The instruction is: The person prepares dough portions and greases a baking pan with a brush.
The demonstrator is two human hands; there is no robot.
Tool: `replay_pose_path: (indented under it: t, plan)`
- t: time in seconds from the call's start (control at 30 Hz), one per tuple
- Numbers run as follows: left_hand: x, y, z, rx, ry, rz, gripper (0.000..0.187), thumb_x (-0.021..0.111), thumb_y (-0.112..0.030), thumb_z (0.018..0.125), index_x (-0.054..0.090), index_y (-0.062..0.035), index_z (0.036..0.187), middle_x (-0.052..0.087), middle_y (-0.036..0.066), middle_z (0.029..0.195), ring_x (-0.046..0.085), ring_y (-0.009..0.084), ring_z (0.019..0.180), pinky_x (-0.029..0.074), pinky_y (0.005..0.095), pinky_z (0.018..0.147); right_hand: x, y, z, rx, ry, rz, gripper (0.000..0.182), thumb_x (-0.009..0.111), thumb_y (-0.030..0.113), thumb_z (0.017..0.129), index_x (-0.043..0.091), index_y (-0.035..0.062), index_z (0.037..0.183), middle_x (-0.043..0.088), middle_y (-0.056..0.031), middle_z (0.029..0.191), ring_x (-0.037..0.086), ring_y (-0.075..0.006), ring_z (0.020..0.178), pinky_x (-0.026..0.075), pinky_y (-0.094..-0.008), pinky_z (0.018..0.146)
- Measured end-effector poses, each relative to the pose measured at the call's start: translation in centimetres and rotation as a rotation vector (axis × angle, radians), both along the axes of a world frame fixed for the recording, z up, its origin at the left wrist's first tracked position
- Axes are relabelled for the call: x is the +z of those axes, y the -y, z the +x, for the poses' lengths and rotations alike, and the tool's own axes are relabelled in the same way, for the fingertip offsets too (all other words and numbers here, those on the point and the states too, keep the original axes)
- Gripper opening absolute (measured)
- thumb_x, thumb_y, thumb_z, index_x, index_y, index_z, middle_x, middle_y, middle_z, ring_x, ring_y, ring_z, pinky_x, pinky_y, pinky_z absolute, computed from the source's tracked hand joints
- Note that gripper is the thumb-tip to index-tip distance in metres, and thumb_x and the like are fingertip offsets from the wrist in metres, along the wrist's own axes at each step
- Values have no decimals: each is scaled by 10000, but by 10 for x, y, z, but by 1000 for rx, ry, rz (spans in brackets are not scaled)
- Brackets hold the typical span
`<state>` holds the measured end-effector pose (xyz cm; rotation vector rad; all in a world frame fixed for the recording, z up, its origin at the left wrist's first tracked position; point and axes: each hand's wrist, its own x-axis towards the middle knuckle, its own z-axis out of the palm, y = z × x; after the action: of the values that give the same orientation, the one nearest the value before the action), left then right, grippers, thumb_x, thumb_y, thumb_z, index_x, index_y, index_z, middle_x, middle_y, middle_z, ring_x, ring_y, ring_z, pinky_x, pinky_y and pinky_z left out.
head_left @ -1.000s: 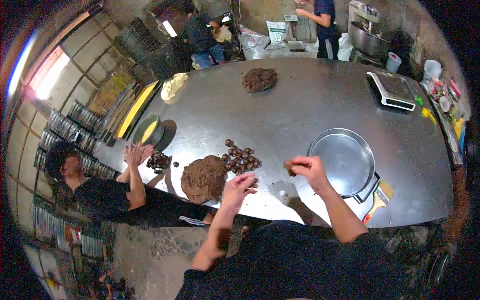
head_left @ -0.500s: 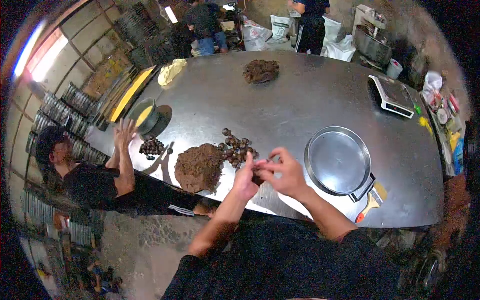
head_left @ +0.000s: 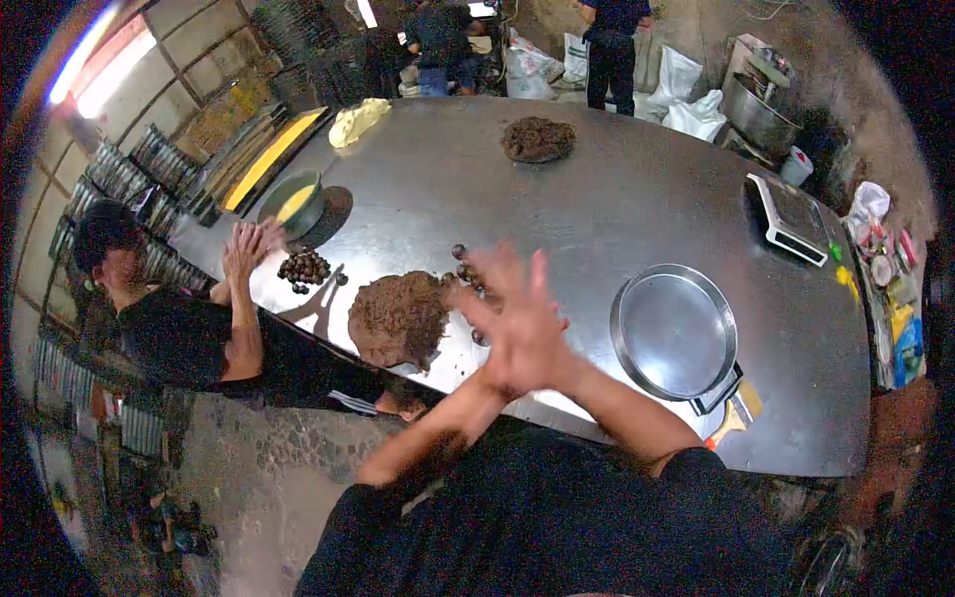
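Note:
My right hand (head_left: 527, 343) lies across my left hand (head_left: 503, 372), palm to palm, above the near edge of the metal table. The fingers are stretched and smeared by motion. Whatever is between the palms is hidden now; a small piece of brown dough showed there half a second ago. Just left of my hands sits a large mound of brown dough (head_left: 398, 318). Small dark dough balls (head_left: 460, 253) lie behind my hands, partly covered by them. To the right is a round metal pan (head_left: 674, 333), with a brush (head_left: 738, 410) beside its near side.
At left, a co-worker's hands (head_left: 246, 254) are pressed together near more balls (head_left: 303, 269) and a bowl (head_left: 295, 206) of yellow stuff. Another dough lump (head_left: 537, 139) lies at the back of the table (head_left: 428, 189). A scale (head_left: 791, 219) stands at right.
My hands have gone from fingering a piece of brown dough to lying palm against palm, the right over the left. The view has shifted slightly.

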<state>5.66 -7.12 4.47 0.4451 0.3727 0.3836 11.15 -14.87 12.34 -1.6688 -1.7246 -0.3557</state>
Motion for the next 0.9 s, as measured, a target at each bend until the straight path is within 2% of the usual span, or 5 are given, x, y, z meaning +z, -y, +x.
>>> replay_pose_path:
  t: [0.27, 0.57, 0.67, 0.77, 0.9]
  plan:
    - [14, -14, -9, -166, -82, 138, 814, 256, -722, 849, 326, -129, 1402, 426, 90, 1372, 362, 265, 1285, 257, 420, 1079, -2, 19, -27, 302, -123, -9, 522, 445, 398, 862, 452, 181, 1336, 241, -214, 1451, 159, -475, 1336, 86, -702, 982]
    - [-55, -17, -3, 75, 216, 2, 546, 266, -517, 952, 296, -234, 1418, 325, 57, 1453, 298, 249, 1335, 264, 423, 1090, -38, -6, 15, -212, -48, -57, 562, 459, 439, 861, 425, 151, 1343, 261, -221, 1439, 187, -485, 1320, 132, -736, 934]
    - [22, 0, -4, -226, 68, -7, 461, 335, -376, 972, 339, -164, 1382, 402, 55, 1396, 413, 228, 1254, 345, 393, 1044, -65, -28, 37, -429, 63, -174, 609, 468, 457, 860, 397, 109, 1354, 254, -224, 1441, 144, -463, 1350, 88, -689, 1003]
    - [21, -7, -18, -241, -57, 46, 248, 449, -213, 942, 524, -69, 1129, 568, 68, 1107, 533, 178, 1021, 440, 335, 899, -100, -18, 68, -621, -94, -92, 575, 379, 476, 902, 423, 89, 1324, 344, -198, 1395, 342, -422, 1275, 329, -600, 956]
    - [-2, -6, -25, -13, -389, 392, 474, 530, -299, 915, 464, 10, 1268, 574, 87, 1107, 583, 165, 926, 464, 298, 830, -108, 10, 41, 120, -1982, -356, 561, 302, 486, 939, 475, 37, 1227, 586, -202, 1085, 641, -334, 906, 525, -396, 711]
